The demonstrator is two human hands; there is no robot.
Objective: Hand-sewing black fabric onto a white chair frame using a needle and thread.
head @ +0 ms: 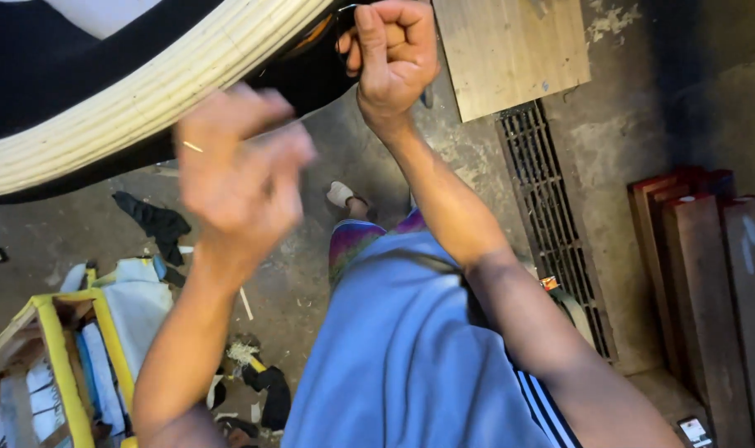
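A large curved object with a black surface [29,75] and a ribbed cream rim [145,91] fills the top left, raised before me. My right hand [390,54] is clenched in a fist at its black edge, closed on a thin dark wire [345,10] that loops out above the thumb. My left hand [236,166] is blurred just below the cream rim, fingers bunched, with a thin pale sliver [193,147] sticking out by its knuckles. Whether it grips that sliver is unclear.
Below are my blue shorts [410,348] and a sandalled foot [342,195] on a concrete floor. A wooden board [510,50] and a metal drain grate [551,224] lie right. Reddish planks [709,290] lean far right. A yellow-framed crate [50,340] and black rags [157,220] lie left.
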